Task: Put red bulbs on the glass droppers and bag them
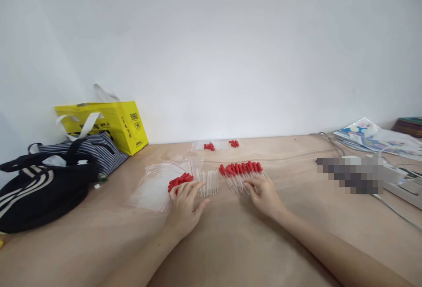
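Reckoned from the gap between the hands, with twelve o'clock toward the wall, the left hand (184, 210) lies at nine, open with its fingers spread, fingertips at the near edge of a pile of red pieces (180, 180). At three o'clock the right hand (263, 194) has its thumb and fingers bent together at the lower ends of the red-headed sticks (243, 169); whether it grips one, I cannot tell. Those sticks fan out at one o'clock, and a row of plain sticks (207, 183) stretches side by side at eleven, just beside the red pile. Under and around that pile, toward ten, are clear plastic bags (148, 188) with red lines.

Farther out at twelve, near the wall (231, 58), another clear bag (197, 146) bears two small red clusters (234, 143). Toward ten stand a yellow bag (132, 128) and a striped bag (103, 150), with a black bag (42, 190) nearer nine. Printed sheets (372, 135) lie at two, a white power strip (404, 190) at three, all on the wooden table (231, 243).
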Available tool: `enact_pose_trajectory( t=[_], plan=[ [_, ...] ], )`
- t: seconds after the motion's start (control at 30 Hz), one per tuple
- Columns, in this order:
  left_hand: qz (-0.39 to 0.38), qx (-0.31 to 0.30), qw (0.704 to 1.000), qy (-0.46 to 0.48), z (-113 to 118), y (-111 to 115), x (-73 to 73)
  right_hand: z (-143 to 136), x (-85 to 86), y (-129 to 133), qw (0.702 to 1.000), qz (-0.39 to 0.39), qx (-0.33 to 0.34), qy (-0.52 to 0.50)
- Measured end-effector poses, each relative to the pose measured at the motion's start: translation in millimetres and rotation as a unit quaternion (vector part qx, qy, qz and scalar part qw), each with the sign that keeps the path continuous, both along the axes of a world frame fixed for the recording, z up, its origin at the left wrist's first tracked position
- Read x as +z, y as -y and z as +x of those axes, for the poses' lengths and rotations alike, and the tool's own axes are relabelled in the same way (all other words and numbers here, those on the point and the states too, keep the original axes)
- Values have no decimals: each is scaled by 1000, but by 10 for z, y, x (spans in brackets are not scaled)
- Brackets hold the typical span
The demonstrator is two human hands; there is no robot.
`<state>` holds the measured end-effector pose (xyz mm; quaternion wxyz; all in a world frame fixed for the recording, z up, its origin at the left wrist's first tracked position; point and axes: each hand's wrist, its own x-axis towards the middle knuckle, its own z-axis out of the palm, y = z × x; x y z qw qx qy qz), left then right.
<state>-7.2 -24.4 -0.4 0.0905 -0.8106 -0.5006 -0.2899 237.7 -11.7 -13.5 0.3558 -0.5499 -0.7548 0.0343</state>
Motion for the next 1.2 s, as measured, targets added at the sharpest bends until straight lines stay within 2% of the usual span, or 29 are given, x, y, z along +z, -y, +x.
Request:
enact_pose_trajectory(
  t=[0.1,0.17,0.4,0.77,0.97,1.1,1.2],
  plan=[
    [-4,67,998,-13,-115,-67,37,58,34,-170,991,-43,-123,-2],
    [4,97,995,-32,-171,-106,59,42,61,-231,981,-77,-177,25],
    [13,143,985,-92,-237,-139,79,-114,52,-283,962,-113,-232,88],
    [-23,188,976,-106,-291,-165,114,-141,6,-320,963,-115,-220,106],
    [-19,191,976,-105,-290,-149,133,-120,-11,-327,963,-111,-217,111],
    [-13,204,974,-96,-321,-160,175,-158,19,-285,969,-75,-208,110],
    [-24,222,970,-94,-378,-194,200,-301,77,-226,980,-35,-164,109]
  ],
)
